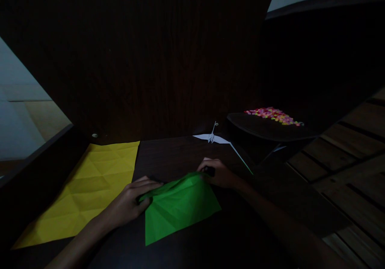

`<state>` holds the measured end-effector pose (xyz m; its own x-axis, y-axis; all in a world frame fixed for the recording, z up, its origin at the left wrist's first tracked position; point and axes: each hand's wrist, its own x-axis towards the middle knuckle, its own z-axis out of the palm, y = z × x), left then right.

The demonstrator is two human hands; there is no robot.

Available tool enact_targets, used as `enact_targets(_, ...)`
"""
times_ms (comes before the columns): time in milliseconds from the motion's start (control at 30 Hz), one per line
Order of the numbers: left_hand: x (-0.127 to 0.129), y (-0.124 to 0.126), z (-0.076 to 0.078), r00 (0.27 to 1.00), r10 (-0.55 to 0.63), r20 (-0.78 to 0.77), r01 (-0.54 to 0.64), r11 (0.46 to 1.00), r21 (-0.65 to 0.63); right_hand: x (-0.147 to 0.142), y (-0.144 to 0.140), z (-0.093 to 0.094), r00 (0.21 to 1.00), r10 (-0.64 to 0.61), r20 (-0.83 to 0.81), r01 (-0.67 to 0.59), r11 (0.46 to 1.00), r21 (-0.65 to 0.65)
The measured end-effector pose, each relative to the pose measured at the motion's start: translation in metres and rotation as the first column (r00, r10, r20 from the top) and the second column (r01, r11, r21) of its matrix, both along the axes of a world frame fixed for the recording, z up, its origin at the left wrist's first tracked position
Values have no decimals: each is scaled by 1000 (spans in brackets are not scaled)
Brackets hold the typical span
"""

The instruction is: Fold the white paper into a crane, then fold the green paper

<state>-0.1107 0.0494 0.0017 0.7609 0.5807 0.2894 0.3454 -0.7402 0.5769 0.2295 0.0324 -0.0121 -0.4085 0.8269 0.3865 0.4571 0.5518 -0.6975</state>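
Green paper [177,207], creased and part-folded, lies on the dark worktop [171,152] near the middle of my view, toward six o'clock, pinned between both hands. My left hand [132,201] presses down at the sheet's nine o'clock corner, its fingers [150,187] stretched flat along the raised upper fold, thumb against the paper's edge. My right hand [218,172] sits at the sheet's one o'clock corner, fingers curled and pinching the tip of the fold there; I cannot tell how tightly in this dim light.

At nine o'clock from the green paper a larger yellow sheet [87,189] lies flat on the worktop, marked all over with fold lines, just beside my left forearm. At twelve o'clock, well apart from both hands, a small white crane [213,138] stands with wings spread near the worktop's far edge. A thin green strip [242,159] runs from its right wing toward four o'clock. Beyond that, at two o'clock, a dark tray [264,128] holds a heap of small pink, yellow and orange beads [273,116]. A dark wood panel [150,60] rises behind the worktop.
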Motion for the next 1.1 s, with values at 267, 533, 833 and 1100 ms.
enact_targets(267, -2, 4, -5, 1000, 19, -20, -17, 998, 66, 4, 0, -1, 998, -1, 68, 1, 1000, 6)
enact_targets(533, -5, 4, -1, 1000, 12, -29, -10, 999, 51, 6, 2, -1, 996, 71, 52, -73, 996, 54)
enact_targets(833, -1, 1, 2, 990, -140, -31, 143, 983, 116, 7, 1, 3, 992, 106, 65, -112, 989, 101)
enact_targets(1100, 1, -1, 2, 965, -149, -215, 200, 950, 240, 7, -3, 2, 983, 156, 93, -160, 987, 34)
